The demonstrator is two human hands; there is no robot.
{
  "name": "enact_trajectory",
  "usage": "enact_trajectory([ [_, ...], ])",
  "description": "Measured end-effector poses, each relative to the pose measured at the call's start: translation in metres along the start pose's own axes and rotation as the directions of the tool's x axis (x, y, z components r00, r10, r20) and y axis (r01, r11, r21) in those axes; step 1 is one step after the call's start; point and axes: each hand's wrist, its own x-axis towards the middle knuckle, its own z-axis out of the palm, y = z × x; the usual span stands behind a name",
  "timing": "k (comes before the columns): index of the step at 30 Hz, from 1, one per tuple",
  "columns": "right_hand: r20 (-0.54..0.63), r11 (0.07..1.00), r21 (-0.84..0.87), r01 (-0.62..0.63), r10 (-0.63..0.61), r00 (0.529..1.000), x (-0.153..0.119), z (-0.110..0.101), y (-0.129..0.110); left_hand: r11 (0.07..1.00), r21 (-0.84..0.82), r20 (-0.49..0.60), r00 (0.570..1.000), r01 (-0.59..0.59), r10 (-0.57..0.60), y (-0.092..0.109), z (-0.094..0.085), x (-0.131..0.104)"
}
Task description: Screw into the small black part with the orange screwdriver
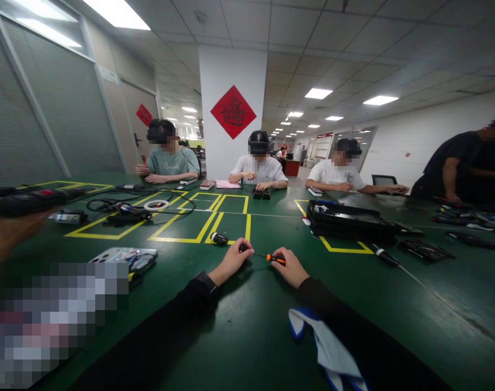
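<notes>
Near the middle of the green table (247,326), my right hand (289,267) is closed round the orange and black handle of a screwdriver (270,258). The thin shaft points left toward my left hand (233,260). The fingers of that hand are pinched on a small black part (243,248), whose shape is mostly hidden, and the screwdriver tip meets or nearly meets it. Just beyond my left hand lies a black and white cylindrical object (219,238). A white and blue glove (331,347) rests beside my right forearm.
Black trays (349,220) sit stacked at right, near a black tool (386,256). Cables (120,206) and a metal-plated part (127,257) lie left. At far left, a person's hand (11,233) holds a black tool. Several people work across the table.
</notes>
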Motion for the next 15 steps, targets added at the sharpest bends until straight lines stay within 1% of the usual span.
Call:
enact_trajectory([
  [7, -0.016, 0.995, 0.000, 0.102, -0.102, 0.995, 0.0055, 0.0009, 0.0024, 1.000, 0.013, 0.004, 1.000, 0.012, -0.012, 0.0009, 0.0001, -0.0008],
  [15, -0.004, 0.998, 0.029, 0.052, -0.052, 0.999, 0.0009, -0.0008, -0.0029, 1.000, 0.003, 0.005, 1.000, -0.002, 0.002, 0.0018, -0.0004, -0.0002],
])
